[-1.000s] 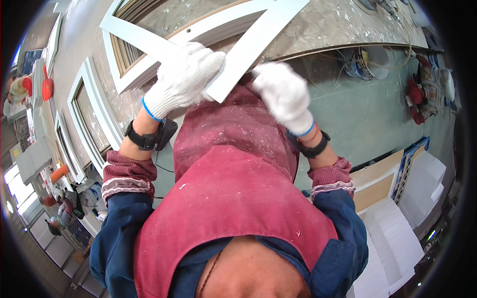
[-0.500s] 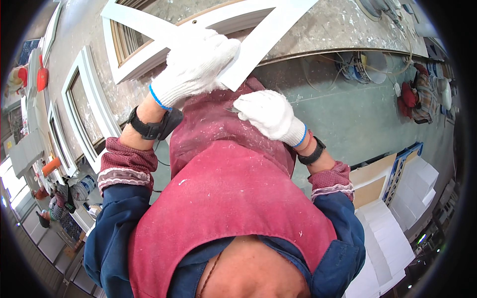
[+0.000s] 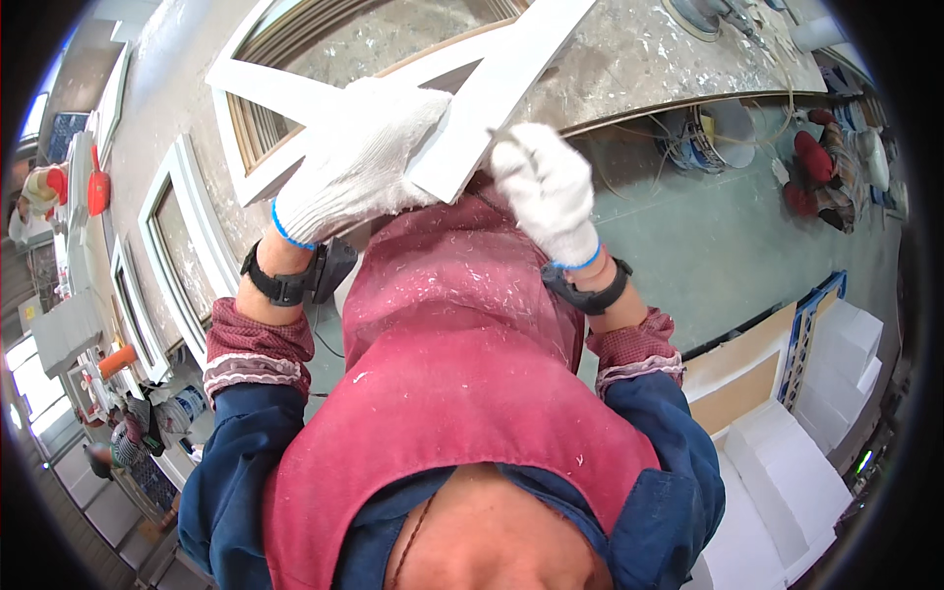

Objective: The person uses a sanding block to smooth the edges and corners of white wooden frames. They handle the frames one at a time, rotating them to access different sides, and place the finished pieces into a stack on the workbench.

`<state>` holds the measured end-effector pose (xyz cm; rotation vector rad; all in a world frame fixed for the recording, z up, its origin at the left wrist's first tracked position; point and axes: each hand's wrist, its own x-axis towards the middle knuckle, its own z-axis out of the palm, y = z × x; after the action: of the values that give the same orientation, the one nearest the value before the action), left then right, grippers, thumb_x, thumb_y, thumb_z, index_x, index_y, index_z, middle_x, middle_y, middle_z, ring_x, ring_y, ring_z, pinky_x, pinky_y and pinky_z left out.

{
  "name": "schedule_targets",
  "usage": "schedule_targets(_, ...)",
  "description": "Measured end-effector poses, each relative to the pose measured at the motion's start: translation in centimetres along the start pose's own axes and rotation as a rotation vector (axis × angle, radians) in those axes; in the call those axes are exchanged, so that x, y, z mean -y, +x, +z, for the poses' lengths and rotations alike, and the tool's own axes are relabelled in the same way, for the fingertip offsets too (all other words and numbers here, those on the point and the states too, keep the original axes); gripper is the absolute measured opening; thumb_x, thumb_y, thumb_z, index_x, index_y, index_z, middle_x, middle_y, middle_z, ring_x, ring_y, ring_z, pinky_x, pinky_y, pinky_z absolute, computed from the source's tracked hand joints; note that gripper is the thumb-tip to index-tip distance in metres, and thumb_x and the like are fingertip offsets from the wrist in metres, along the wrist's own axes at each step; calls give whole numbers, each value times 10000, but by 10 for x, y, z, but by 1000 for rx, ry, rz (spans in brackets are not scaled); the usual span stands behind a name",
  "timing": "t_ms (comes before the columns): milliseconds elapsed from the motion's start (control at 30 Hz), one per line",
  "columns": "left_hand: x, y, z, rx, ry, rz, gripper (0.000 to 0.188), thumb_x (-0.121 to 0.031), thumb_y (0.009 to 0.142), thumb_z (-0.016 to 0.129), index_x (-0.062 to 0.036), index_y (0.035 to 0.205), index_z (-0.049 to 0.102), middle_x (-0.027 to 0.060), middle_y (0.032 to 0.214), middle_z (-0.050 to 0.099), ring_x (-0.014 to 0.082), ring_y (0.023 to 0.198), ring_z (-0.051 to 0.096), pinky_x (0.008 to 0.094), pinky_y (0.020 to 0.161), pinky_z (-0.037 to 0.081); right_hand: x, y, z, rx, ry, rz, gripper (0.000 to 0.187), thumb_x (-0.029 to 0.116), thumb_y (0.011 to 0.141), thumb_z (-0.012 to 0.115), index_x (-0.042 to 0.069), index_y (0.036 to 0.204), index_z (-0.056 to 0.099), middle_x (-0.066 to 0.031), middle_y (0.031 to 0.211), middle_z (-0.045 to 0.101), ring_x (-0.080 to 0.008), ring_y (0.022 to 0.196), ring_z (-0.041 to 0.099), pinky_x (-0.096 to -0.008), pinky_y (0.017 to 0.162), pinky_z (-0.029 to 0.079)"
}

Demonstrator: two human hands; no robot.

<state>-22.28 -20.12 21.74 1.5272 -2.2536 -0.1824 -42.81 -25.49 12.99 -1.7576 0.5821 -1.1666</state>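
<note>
A white frame (image 3: 511,74) with a slanted bar reaches over the table's front edge toward my apron. My left hand (image 3: 359,152), in a white knit glove, is closed around it close to its near end. To the right of that end is my right hand (image 3: 546,187), also gloved, with its fingers pinched together. A small, thin grey blade-like piece (image 3: 501,135) juts from those fingertips beside the frame's right edge. Its full shape is hidden by the glove. Below both hands hangs my dusty red apron (image 3: 462,265).
Under and behind the held frame lie more frames (image 3: 258,147) on the paint-spotted table (image 3: 629,69). Other white frames (image 3: 187,236) are at the left. A sander-like tool (image 3: 693,15) with a hose sits far right. Buckets (image 3: 728,133) and a crouching person (image 3: 836,182) are beyond the table edge.
My right hand has moved up from in front of the apron to the frame's right edge, turning its fingertips upward. The left hand keeps its hold, shifted slightly left and down with the frame.
</note>
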Motion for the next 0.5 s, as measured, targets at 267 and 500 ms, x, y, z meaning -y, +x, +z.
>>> schedule_targets(267, -6, -4, -27, 75, 51, -37, 592, -360, 685, 741, -57, 1176, 609, 177, 1043, 638, 381, 962, 595, 441, 862, 460, -47, 85, -45, -315, -107, 102, 228, 235, 962, 572, 26, 1051, 588, -12, 756, 612, -53, 604, 557, -208, 519, 466)
schedule_targets(500, -3, 2, -40, 44, 51, -39, 619, -336, 638, 757, -54, 1170, 613, 186, 1034, 642, 387, 962, 599, 441, 866, 467, -53, 103, -38, -423, -226, -29, 229, 272, 988, 550, 49, 1042, 561, -23, 749, 609, -69, 631, 574, -226, 541, 485)
